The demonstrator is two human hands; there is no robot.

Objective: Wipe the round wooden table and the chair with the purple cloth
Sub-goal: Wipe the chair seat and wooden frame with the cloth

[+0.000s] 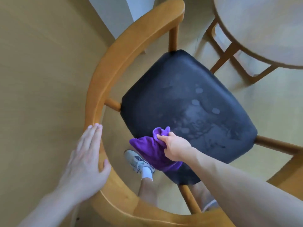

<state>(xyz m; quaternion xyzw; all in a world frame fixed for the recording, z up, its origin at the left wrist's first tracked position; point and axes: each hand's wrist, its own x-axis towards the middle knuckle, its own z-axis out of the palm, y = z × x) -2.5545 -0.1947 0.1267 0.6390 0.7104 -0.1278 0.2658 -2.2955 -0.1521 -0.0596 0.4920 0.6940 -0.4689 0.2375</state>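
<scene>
I look down on a wooden chair with a curved backrest rail (124,51) and a black padded seat (180,89) marked with pale wet patches. My right hand (173,146) grips the bunched purple cloth (147,148) at the seat's near-left edge, and part of the cloth hangs over that edge. My left hand (86,154) rests on the backrest rail with straight fingers and the thumb on the rail's inner side. The round wooden table (262,28) shows at the top right, apart from both hands.
The table's wooden legs (224,54) stand just beyond the chair seat. My leg and sneaker (137,161) are on the floor between the seat and the backrest rail. Tan flooring (41,63) spreads to the left, and a white wall corner (121,12) rises at top centre.
</scene>
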